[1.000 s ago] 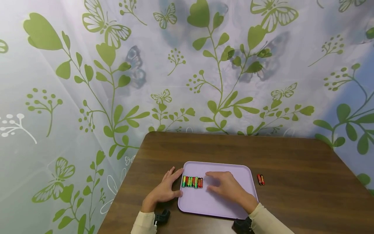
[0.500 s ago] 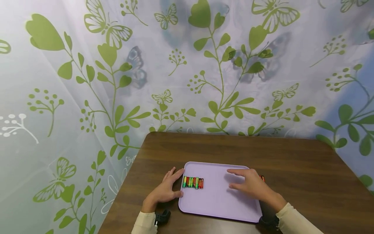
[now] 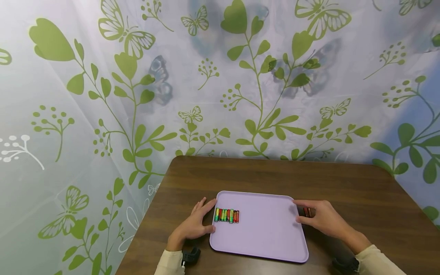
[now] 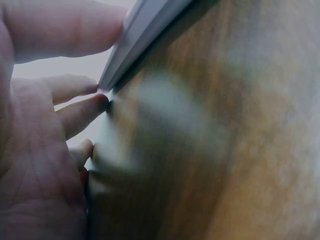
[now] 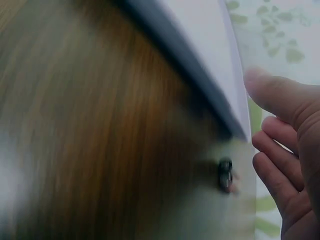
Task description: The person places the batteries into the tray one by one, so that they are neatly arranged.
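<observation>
A lilac tray (image 3: 264, 236) lies on the table. Along its left side, several small red and green batteries (image 3: 226, 215) stand side by side in a row. My left hand (image 3: 194, 224) rests at the tray's left rim, thumb and fingers spread; the left wrist view shows the thumb against the tray edge (image 4: 145, 35). My right hand (image 3: 324, 217) hovers by the right rim, thumb and forefinger apart, holding nothing. Two red and black batteries (image 3: 307, 211) lie on the table just beyond that rim, partly covered by this hand. They look dark and blurred (image 5: 226, 175) in the right wrist view.
The brown wooden table (image 3: 275, 173) extends behind the tray and to its right. A curtain (image 3: 213, 88) printed with green leaves and butterflies hangs behind the table's back edge and along its left side.
My right hand has moved rightward from above the tray, beside the battery row, to the right rim and the two loose batteries. My left hand and the row have stayed in place.
</observation>
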A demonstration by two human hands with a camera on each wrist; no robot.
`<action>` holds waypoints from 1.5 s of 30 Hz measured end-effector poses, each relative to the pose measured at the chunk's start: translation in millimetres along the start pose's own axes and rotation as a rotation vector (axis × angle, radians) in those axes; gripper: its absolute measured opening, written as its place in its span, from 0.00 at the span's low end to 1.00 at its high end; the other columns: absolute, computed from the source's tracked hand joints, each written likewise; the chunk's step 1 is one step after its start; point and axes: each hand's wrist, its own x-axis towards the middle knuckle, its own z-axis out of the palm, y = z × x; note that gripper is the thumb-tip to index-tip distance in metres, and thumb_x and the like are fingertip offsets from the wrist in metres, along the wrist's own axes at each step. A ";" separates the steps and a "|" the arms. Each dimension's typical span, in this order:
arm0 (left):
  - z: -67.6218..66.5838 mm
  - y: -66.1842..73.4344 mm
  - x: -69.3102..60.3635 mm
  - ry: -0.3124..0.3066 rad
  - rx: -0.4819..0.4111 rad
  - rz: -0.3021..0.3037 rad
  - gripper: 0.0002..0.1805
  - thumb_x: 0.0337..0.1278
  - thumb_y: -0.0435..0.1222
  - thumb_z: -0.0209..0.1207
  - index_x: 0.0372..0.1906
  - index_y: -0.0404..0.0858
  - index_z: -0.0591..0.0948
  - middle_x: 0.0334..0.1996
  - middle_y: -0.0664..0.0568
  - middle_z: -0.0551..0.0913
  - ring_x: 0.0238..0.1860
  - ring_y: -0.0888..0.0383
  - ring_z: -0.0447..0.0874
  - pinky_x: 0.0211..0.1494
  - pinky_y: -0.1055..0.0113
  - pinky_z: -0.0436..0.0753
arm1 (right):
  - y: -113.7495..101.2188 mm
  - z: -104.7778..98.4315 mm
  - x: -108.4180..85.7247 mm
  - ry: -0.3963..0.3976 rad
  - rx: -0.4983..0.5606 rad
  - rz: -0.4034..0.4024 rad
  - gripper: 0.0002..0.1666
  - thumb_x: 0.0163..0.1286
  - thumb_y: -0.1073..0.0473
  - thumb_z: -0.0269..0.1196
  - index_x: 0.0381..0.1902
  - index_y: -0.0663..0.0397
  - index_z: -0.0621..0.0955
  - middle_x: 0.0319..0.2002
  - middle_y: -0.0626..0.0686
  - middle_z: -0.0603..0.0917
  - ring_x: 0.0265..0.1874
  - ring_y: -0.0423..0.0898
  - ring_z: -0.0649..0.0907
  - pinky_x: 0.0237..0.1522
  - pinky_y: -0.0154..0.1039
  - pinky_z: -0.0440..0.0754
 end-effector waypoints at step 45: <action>8.6 18.4 -5.6 -0.023 0.033 -0.103 0.53 0.57 0.40 0.72 0.87 0.38 0.63 0.87 0.44 0.64 0.90 0.31 0.41 0.85 0.23 0.39 | 12.4 -19.2 -22.5 0.110 -0.138 -0.081 0.31 0.53 0.57 0.87 0.57 0.48 0.93 0.49 0.48 0.96 0.46 0.41 0.93 0.41 0.37 0.90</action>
